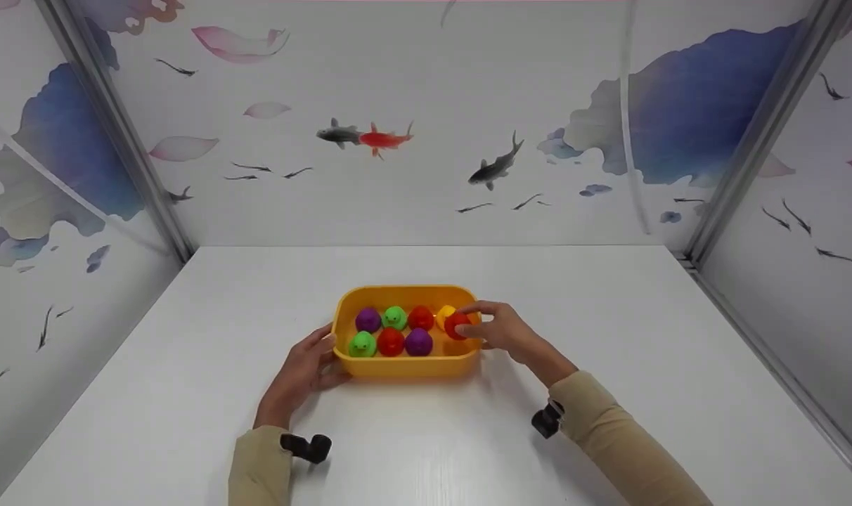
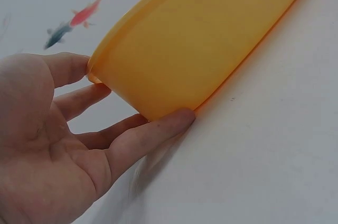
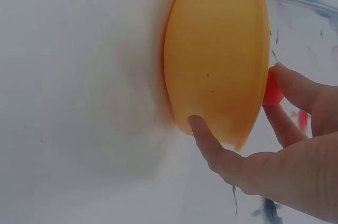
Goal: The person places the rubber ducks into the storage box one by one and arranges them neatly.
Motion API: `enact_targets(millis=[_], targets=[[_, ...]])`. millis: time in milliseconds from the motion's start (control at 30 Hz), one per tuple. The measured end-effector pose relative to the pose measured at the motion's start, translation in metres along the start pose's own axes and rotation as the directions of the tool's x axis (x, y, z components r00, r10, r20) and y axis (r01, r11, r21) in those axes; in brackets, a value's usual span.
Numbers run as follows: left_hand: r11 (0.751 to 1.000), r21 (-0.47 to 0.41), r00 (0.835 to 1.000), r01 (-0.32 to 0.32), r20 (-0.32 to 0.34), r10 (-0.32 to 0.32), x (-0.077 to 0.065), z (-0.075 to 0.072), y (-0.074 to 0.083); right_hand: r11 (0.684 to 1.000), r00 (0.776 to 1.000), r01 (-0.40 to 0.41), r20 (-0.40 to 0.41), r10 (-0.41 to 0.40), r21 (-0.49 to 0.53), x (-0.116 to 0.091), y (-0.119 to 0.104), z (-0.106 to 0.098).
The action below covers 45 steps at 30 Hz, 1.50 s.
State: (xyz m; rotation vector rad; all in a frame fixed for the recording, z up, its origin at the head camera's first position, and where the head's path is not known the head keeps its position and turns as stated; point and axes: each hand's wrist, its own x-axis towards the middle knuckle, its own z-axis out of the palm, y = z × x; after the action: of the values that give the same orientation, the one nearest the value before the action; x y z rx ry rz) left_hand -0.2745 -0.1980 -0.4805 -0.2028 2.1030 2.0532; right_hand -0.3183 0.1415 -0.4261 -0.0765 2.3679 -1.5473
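Observation:
A yellow plastic bin (image 1: 405, 367) on the white table holds several small toy ducks in green, red, purple and yellow. My left hand (image 1: 306, 365) grips the bin's left end; in the left wrist view its fingers (image 2: 153, 134) spread round the end wall and rim. My right hand (image 1: 507, 330) is over the bin's right end, pinching a red toy duck (image 1: 457, 326) between thumb and finger, and another of its fingers (image 3: 203, 137) touches the bin's outer wall. A yellow duck (image 1: 443, 316) is partly hidden behind the held one.
Inside the bin lie two green ducks, one of them the front green duck (image 1: 363, 344), with red and purple ones beside it. White panels (image 1: 398, 197) painted with fish and leaves enclose the table (image 1: 412, 450) at the back and sides.

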Motion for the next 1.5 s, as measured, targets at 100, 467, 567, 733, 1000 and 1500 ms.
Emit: enact_targets(millis=[100,467,567,733,1000,1500], targets=[[1.0,0.007,1.0,-0.002,-0.005,0.002,0.001,0.0,0.0,1.0,1.0,-0.018,-0.013,0.018,-0.022,0.002,-0.001,0.004],[1.0,0.01,1.0,0.02,-0.008,-0.019,0.001,0.003,0.002,0.988,0.992,-0.115,-0.055,0.109,-0.106,0.011,0.0,0.016],[1.0,0.002,1.0,0.026,-0.01,-0.026,0.003,0.003,0.003,0.984,0.989,-0.139,-0.062,0.132,-0.116,0.014,0.0,0.017],[1.0,0.003,1.0,0.028,-0.012,-0.028,0.004,0.005,0.003,0.98,0.986,-0.156,-0.076,0.147,-0.126,0.016,0.0,0.018],[0.999,-0.034,1.0,-0.008,0.018,0.008,0.003,0.004,0.001,0.976,0.988,-0.132,-0.102,0.115,-0.174,0.017,0.003,0.02],[1.0,-0.013,1.0,0.009,0.005,-0.009,0.001,0.002,0.001,0.977,0.984,-0.153,-0.113,0.137,-0.146,0.016,0.0,0.026]])
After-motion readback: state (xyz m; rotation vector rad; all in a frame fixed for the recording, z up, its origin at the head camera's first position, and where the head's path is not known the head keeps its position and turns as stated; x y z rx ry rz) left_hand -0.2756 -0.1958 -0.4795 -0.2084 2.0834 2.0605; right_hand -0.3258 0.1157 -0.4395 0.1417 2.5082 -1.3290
